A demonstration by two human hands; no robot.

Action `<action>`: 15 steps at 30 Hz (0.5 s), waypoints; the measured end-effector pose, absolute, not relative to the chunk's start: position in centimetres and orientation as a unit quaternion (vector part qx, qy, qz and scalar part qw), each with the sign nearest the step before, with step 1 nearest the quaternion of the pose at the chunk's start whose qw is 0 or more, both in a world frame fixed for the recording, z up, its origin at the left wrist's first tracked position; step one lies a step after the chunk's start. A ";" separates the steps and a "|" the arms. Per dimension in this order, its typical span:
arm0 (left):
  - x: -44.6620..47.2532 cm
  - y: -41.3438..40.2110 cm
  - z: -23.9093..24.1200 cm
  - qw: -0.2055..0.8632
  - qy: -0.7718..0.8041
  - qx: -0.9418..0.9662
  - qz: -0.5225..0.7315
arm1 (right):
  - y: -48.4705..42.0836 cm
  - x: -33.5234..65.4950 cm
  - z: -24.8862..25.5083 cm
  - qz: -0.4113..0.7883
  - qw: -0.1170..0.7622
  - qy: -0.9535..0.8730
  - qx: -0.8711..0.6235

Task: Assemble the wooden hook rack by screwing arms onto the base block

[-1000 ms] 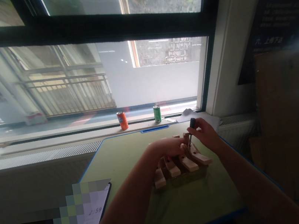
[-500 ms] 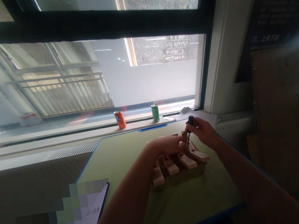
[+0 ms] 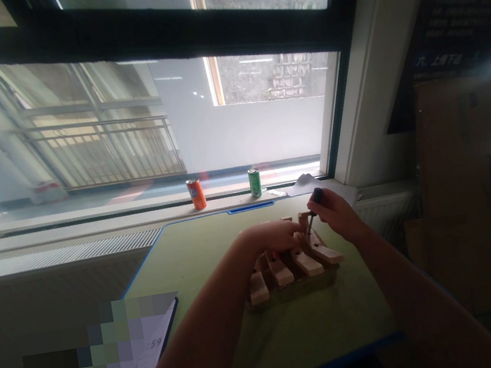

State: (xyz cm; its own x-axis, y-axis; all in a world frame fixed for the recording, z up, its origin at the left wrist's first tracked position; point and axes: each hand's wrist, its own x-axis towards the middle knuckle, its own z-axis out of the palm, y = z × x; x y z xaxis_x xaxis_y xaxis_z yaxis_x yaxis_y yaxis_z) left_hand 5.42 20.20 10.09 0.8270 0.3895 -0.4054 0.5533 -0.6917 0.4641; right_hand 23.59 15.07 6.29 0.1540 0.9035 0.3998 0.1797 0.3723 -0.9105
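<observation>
A screwdriver [image 3: 317,196] with a dark handle and thin metal shaft is gripped in my right hand [image 3: 333,211]. It leans, its tip down at the far end of one slat of a wooden assembly [image 3: 309,264]. That assembly has several pale, curved slats with dark holes, standing side by side on a base on the table. My left hand [image 3: 276,236] reaches across its top, fingers closed around the wood beside the screwdriver's tip. My left hand and forearm hide part of the slats.
The green table [image 3: 191,253] has a blue edge. On the windowsill behind stand an orange can [image 3: 197,195] and a green can [image 3: 255,183], with crumpled paper [image 3: 307,184] to their right. A phone-like screen [image 3: 148,352] lies at the lower left. Cardboard [image 3: 463,188] stands on the right.
My right hand and the screwdriver handle have shifted slightly right, so the screwdriver leans a little more. My left hand stays on the wood. The whole view has shifted slightly.
</observation>
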 end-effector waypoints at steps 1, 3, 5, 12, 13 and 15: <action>5.4 20.2 10.1 0.294 0.262 0.908 -0.142 | 15.1 23.4 6.3 0.312 0.599 -0.563 -0.477; 5.4 20.2 10.2 0.294 0.266 0.906 -0.146 | 15.2 23.2 6.4 0.342 0.602 -0.537 -0.482; 5.4 20.1 10.2 0.301 0.264 0.905 -0.148 | 15.1 23.2 6.7 0.366 0.604 -0.523 -0.478; 5.4 20.5 10.0 0.316 0.252 0.903 -0.143 | 14.1 23.6 7.7 0.393 0.603 -0.543 -0.434; 5.4 20.5 10.0 0.314 0.251 0.905 -0.141 | 14.1 23.6 7.6 0.380 0.600 -0.548 -0.443; 5.4 20.4 10.0 0.307 0.251 0.907 -0.137 | 14.4 23.4 7.5 0.347 0.601 -0.548 -0.468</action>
